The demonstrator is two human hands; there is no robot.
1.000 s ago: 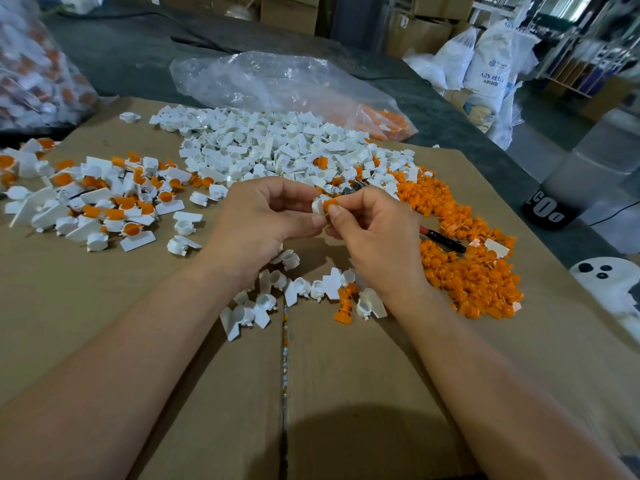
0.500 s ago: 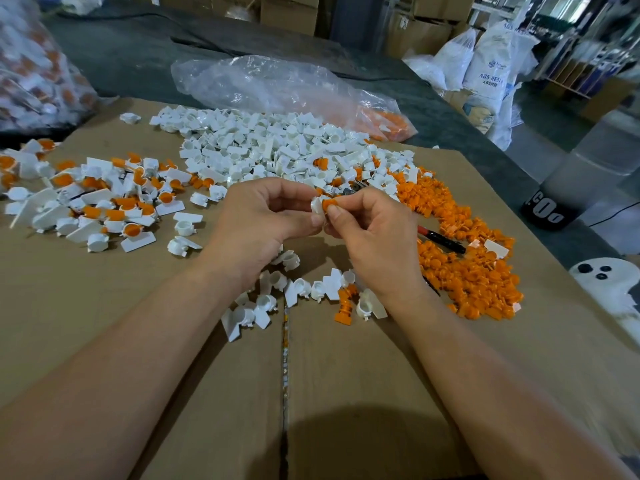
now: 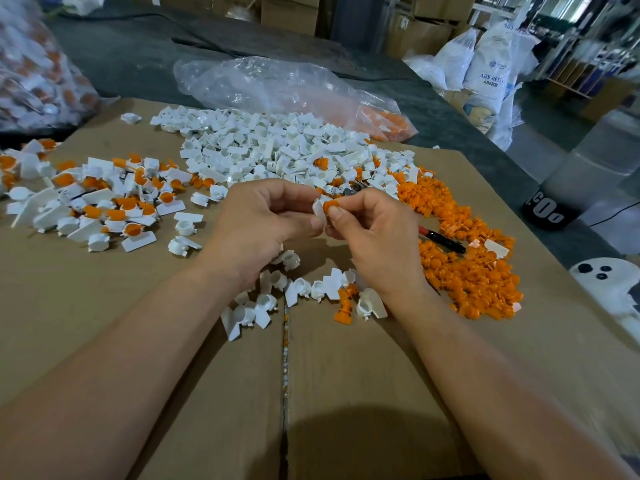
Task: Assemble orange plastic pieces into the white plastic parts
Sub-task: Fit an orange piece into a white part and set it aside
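My left hand (image 3: 258,225) pinches a small white plastic part (image 3: 318,211) above the cardboard's middle. My right hand (image 3: 377,237) meets it fingertip to fingertip, thumb and forefinger closed on an orange piece (image 3: 331,205) that sits against the white part. A big heap of white parts (image 3: 277,147) lies behind the hands. Loose orange pieces (image 3: 467,268) spread to the right. Assembled white-and-orange parts (image 3: 104,199) lie in a pile at the left. A few white parts (image 3: 270,303) and an orange piece (image 3: 344,303) rest under my wrists.
Cardboard sheets (image 3: 346,393) cover the work surface, with a seam running down the middle. A red-and-black tool (image 3: 441,239) lies among the orange pieces. A clear plastic bag (image 3: 277,84) sits behind the white heap, another filled bag (image 3: 31,81) at far left.
Both hands stay together at the same spot. The orange piece shows more clearly between my right fingertips, pressed against the white part.
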